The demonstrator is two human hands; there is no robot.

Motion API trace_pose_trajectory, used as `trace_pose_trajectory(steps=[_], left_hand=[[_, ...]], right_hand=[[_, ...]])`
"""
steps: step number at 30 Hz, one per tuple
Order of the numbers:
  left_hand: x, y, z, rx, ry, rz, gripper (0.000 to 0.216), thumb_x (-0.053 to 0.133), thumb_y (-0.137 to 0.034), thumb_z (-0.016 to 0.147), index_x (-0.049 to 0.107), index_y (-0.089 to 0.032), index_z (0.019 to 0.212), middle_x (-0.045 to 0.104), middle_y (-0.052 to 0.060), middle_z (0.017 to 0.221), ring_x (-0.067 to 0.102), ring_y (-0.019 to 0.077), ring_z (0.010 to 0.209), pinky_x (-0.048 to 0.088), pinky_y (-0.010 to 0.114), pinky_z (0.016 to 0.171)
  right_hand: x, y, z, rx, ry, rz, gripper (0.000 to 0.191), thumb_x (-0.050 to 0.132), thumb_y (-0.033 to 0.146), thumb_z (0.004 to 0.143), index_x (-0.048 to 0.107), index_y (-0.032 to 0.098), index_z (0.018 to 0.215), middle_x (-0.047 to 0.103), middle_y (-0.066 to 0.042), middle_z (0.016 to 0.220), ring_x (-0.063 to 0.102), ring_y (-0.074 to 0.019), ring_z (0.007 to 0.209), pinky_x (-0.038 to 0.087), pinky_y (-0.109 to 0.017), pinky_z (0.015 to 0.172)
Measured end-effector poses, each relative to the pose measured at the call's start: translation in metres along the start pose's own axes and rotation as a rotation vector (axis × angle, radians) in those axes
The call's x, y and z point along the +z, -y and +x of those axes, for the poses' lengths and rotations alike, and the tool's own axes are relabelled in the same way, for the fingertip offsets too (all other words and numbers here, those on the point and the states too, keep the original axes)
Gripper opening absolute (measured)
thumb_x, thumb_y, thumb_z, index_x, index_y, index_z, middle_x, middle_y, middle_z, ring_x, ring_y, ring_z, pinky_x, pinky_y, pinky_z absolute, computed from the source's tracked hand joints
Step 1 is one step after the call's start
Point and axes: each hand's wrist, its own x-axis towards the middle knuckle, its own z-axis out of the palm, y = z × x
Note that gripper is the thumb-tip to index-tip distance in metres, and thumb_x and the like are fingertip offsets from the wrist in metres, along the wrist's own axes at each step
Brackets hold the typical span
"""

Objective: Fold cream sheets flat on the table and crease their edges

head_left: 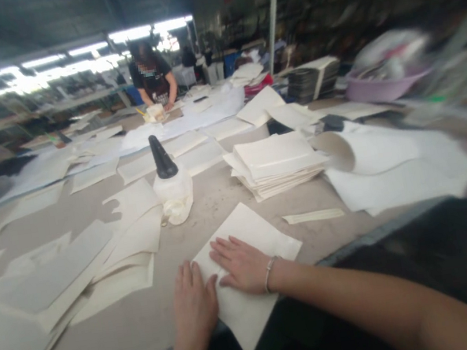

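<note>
A cream-white sheet point(259, 320) lies turned at the table's near edge, one corner hanging over it. My right hand point(240, 264), a bracelet at its wrist, rests flat on the sheet with the fingers stretched out. At the sheet's left edge, my left hand point(195, 300) lies with its fingers extended and its thumb on the sheet. Just beyond stands a white plastic bottle point(176, 189) with a long black cone-shaped nozzle. To the right of the bottle sits a stack of similar cream pieces point(277, 159).
Loose cream sheets point(67, 270) overlap on the left. A narrow strip point(313, 216) lies right of my hands, near a large white curled sheet point(397, 156). Farther back are a dark stack point(311, 81), a purple basin point(382, 85) and a person point(152, 76) working across the table.
</note>
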Motion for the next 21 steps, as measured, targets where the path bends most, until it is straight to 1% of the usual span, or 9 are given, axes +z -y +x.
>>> trace_pose_trajectory(steps=[3,6,8,11,13,16,18,19,21], left_hand=[[0.003,-0.003,0.0,0.052,-0.005,0.128,0.05,0.038,-0.04,0.088,0.055,-0.002,0.116,0.052,0.025,0.123,0.046,0.0377,0.117,0.04,0.049,0.094],[-0.001,-0.004,0.001,0.058,0.004,0.177,0.051,0.036,-0.04,0.089,0.055,-0.002,0.116,0.052,0.026,0.123,0.046,0.0383,0.115,0.039,0.052,0.093],[-0.005,-0.005,0.001,0.05,0.008,0.184,0.051,0.035,-0.04,0.09,0.053,-0.003,0.118,0.051,0.026,0.124,0.046,0.0381,0.115,0.038,0.054,0.092],[-0.007,-0.005,-0.002,0.034,0.009,0.156,0.05,0.035,-0.04,0.09,0.052,-0.004,0.12,0.05,0.024,0.125,0.046,0.0375,0.115,0.038,0.054,0.093],[-0.005,-0.002,-0.003,0.022,-0.004,0.085,0.051,0.038,-0.042,0.089,0.053,-0.004,0.12,0.049,0.024,0.125,0.045,0.0367,0.115,0.039,0.051,0.094],[-0.005,0.005,0.0,-0.046,-0.017,-0.102,0.055,0.044,-0.045,0.086,0.052,-0.003,0.121,0.05,0.023,0.122,0.045,0.034,0.114,0.04,0.046,0.096],[-0.01,0.012,0.006,-0.15,0.015,-0.234,0.057,0.046,-0.044,0.084,0.05,-0.003,0.123,0.054,0.021,0.119,0.048,0.0323,0.112,0.04,0.046,0.095],[-0.013,0.016,0.009,-0.208,0.048,-0.304,0.056,0.048,-0.042,0.082,0.05,-0.004,0.124,0.056,0.019,0.117,0.049,0.0315,0.11,0.04,0.046,0.095],[-0.022,0.023,0.017,-0.358,0.125,-0.488,0.051,0.054,-0.038,0.076,0.056,-0.01,0.119,0.06,0.015,0.111,0.054,0.0299,0.103,0.041,0.046,0.092]], right_hand=[[-0.004,0.003,0.0,-0.061,0.004,-0.003,0.058,0.038,0.049,0.093,0.036,0.014,0.138,0.027,-0.013,0.147,0.017,-0.0262,0.136,0.018,-0.045,0.11],[-0.007,-0.005,0.003,-0.066,0.017,0.012,0.064,0.038,0.056,0.09,0.035,0.015,0.139,0.027,-0.012,0.147,0.019,-0.0244,0.135,0.017,-0.043,0.11],[-0.009,-0.021,0.005,0.002,0.027,0.019,0.069,0.039,0.06,0.088,0.033,0.015,0.14,0.025,-0.011,0.148,0.018,-0.0238,0.135,0.015,-0.042,0.111],[-0.012,-0.051,0.007,0.178,0.031,0.019,0.073,0.039,0.061,0.087,0.028,0.014,0.142,0.022,-0.011,0.149,0.016,-0.0241,0.136,0.013,-0.043,0.111],[-0.014,-0.067,0.007,0.266,0.018,0.016,0.076,0.038,0.062,0.087,0.025,0.012,0.144,0.021,-0.013,0.149,0.014,-0.0238,0.137,0.01,-0.042,0.111],[-0.014,-0.076,0.006,0.358,-0.011,0.017,0.083,0.037,0.067,0.084,0.024,0.009,0.144,0.015,-0.016,0.15,0.007,-0.0259,0.138,0.007,-0.041,0.111],[-0.015,-0.075,0.005,0.45,-0.033,0.03,0.086,0.039,0.067,0.083,0.026,0.007,0.142,0.01,-0.018,0.15,0.006,-0.0289,0.138,0.009,-0.042,0.111],[-0.015,-0.075,0.005,0.505,-0.048,0.036,0.085,0.041,0.066,0.083,0.027,0.006,0.142,0.01,-0.019,0.15,0.008,-0.0304,0.137,0.012,-0.042,0.11],[-0.018,-0.075,0.003,0.584,-0.094,0.033,0.08,0.046,0.058,0.084,0.028,0.005,0.141,0.015,-0.021,0.149,0.017,-0.0321,0.135,0.018,-0.043,0.108]])
